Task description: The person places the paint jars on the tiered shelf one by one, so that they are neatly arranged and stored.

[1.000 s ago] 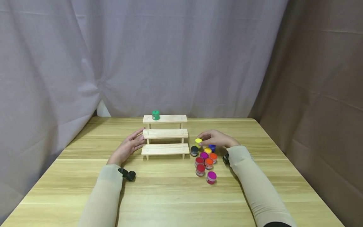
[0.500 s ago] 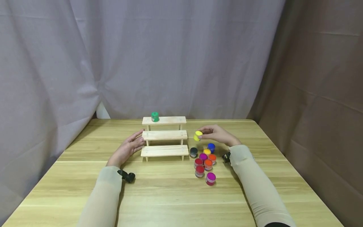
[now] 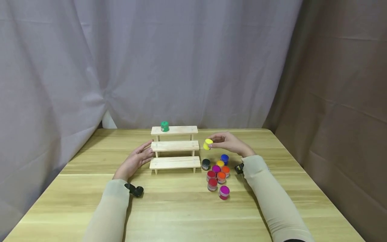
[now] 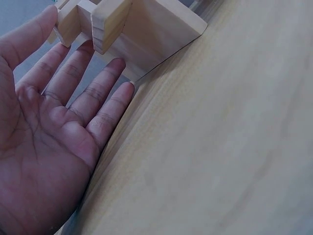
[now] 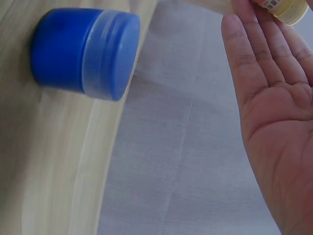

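Observation:
A yellow paint jar (image 3: pixel 207 144) is pinched between the thumb and fingers of my right hand (image 3: pixel 228 142), lifted above the table and tilted, just right of the middle step. In the right wrist view only the bottom of this yellow jar (image 5: pixel 292 11) shows. My left hand (image 3: pixel 137 158) lies at the left side of a three-step wooden rack (image 3: pixel 174 146), its fingers extended. The left wrist view has those fingertips (image 4: pixel 116 65) at the rack's side (image 4: pixel 156 39). On the left end of the top step stands a green paint jar (image 3: pixel 164 126).
Right of the rack stand several paint jars: black (image 3: pixel 206 164), blue (image 3: pixel 224 159), yellow-orange (image 3: pixel 220 164), orange (image 3: pixel 221 177), red (image 3: pixel 212 184) and magenta (image 3: pixel 224 192). A grey curtain (image 3: pixel 187 67) hangs behind the wooden table (image 3: pixel 169 215).
My right hand has raised the yellow jar from among the others and carried it left toward the rack. The left hand stays by the rack. The head view has shifted slightly.

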A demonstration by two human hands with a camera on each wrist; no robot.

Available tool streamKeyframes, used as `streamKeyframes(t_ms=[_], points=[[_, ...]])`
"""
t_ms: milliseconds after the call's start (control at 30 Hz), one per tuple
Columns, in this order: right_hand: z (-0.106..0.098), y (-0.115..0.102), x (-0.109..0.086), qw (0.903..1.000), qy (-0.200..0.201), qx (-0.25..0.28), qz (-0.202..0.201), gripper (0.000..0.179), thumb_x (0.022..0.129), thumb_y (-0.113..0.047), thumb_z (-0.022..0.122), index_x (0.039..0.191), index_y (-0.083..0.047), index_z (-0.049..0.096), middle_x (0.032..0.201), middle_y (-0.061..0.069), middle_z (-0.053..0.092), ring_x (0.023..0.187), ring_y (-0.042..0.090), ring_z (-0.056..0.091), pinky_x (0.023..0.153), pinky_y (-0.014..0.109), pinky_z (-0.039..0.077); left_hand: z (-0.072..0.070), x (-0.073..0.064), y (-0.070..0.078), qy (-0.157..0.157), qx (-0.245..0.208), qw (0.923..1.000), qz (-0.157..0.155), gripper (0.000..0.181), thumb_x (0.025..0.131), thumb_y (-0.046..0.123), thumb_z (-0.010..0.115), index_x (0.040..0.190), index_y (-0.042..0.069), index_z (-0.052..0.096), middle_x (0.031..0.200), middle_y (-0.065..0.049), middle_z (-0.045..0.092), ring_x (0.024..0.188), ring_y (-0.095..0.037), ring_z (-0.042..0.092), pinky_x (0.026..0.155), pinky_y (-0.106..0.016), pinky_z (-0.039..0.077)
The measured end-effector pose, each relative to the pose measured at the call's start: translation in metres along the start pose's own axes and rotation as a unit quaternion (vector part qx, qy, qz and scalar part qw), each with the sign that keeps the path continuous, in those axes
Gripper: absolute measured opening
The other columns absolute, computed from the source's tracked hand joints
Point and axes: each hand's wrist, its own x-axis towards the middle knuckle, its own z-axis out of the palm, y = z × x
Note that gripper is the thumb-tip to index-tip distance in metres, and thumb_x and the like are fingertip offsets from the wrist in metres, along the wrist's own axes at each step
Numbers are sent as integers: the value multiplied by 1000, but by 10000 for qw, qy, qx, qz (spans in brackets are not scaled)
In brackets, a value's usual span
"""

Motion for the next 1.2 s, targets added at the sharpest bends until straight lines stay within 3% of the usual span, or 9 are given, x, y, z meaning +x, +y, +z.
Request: streamKeyframes(t_ms=[233,533,867,1033,1200], points=[[1,-10,3,9997,249,-67,-26,43,90,-34,77,126,-11,69,114,5,72,105,24,68,95,40,56,2,4,0,-1,31,10000,-24,60,106,19,53,160,18,28,160,-16,32,142,-35,38,117,-44,36],[10,-26,26,9968,412,7,-688,41,91,-33,76,126,-12,69,113,8,73,102,24,69,90,38,59,2,2,3,53,5,10000,-41,61,106,18,53,161,16,26,159,-18,32,142,-36,38,117,-44,35],[22,-46,50,9931,504,415,-977,38,91,-29,77,124,-11,70,112,7,74,106,24,69,94,38,57,1,0,7,16,66,10000,54,64,106,21,54,161,15,24,161,-19,29,143,-37,36,118,-46,34],[34,-54,63,9916,649,638,-915,41,89,-38,78,122,-14,71,113,6,74,108,24,68,98,39,55,2,-3,5,-3,72,10000,-43,62,107,20,51,162,14,22,162,-19,26,144,-38,34,119,-47,32],[48,-56,76,9900,983,704,-722,42,88,-40,79,121,-15,71,111,5,73,102,24,69,93,39,57,6,-3,4,-1,101,9999,-18,62,106,21,52,161,16,24,161,-18,28,143,-37,36,118,-44,34]])
